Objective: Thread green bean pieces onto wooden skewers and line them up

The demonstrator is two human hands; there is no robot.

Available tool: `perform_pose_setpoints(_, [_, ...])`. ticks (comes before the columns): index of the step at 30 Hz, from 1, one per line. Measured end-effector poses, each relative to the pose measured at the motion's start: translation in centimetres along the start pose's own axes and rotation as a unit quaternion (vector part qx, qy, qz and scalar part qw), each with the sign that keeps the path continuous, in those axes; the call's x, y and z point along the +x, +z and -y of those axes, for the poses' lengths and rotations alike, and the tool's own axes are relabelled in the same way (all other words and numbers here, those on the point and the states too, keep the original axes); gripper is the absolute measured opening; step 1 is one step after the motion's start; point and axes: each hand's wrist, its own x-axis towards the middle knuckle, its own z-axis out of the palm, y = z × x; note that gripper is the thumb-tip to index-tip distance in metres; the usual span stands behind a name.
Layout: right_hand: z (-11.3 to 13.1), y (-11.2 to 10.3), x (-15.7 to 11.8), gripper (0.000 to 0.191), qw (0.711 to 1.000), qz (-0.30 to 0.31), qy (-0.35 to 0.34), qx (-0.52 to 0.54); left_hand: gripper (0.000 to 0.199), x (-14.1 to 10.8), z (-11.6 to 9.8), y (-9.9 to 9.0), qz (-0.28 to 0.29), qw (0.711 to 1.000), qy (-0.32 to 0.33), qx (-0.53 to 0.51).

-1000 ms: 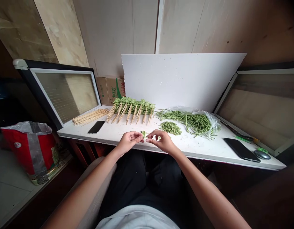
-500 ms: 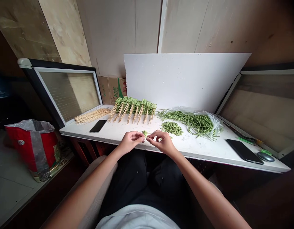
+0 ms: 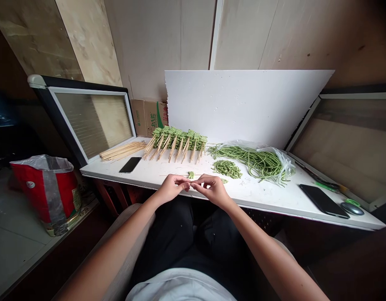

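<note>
Close to the table's front edge, my left hand [image 3: 172, 187] and my right hand [image 3: 210, 189] meet fingertip to fingertip. Both are closed in a pinch, and whatever is between the fingers is hidden or too small to name. Just behind them a thin wooden skewer [image 3: 168, 175] lies across the table, with a few short green bean pieces [image 3: 190, 174] at its middle. A small heap of cut green bean pieces [image 3: 227, 169] sits beyond my right hand. One or two loose pieces [image 3: 224, 181] lie beside that hand.
Loaded bean skewers [image 3: 180, 140] are stacked at the back, sticks toward me. Bare skewers [image 3: 123, 151] and a phone [image 3: 130, 164] lie left. Long beans [image 3: 262, 161] in a plastic bag, another phone [image 3: 323, 200] and a mouse [image 3: 352, 208] are right. A red bag [image 3: 44, 192] stands on the floor.
My fingertips have drawn closer together and sit slightly lower, nearer the table edge. More of the skewer behind them shows. The whole view has shifted a little.
</note>
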Motion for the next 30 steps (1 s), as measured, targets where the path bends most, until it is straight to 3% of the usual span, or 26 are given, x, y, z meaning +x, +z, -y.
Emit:
perform_pose_setpoints(7, [0.3, 0.1, 0.1, 0.03, 0.999, 0.002, 0.017, 0.029, 0.032, 0.0, 0.2, 0.2, 0.004, 1.0, 0.029, 0.001])
perform_pose_setpoints(11, [0.2, 0.0, 0.2, 0.031, 0.993, 0.025, 0.053, 0.103, 0.027, 0.0, 0.1, 0.1, 0.014, 0.998, 0.056, 0.007])
perform_pose_setpoints(22, [-1.8, 0.6, 0.0, 0.028, 0.919, 0.07, 0.172, 0.349, 0.038, -0.3, -0.9, 0.6, 0.052, 0.992, 0.025, -0.11])
perform_pose_setpoints(30, [-1.9, 0.4, -0.1, 0.031, 0.897, 0.068, 0.195, 0.391, 0.045, -0.3, -1.6, 0.8, 0.077, 0.99, 0.025, -0.118])
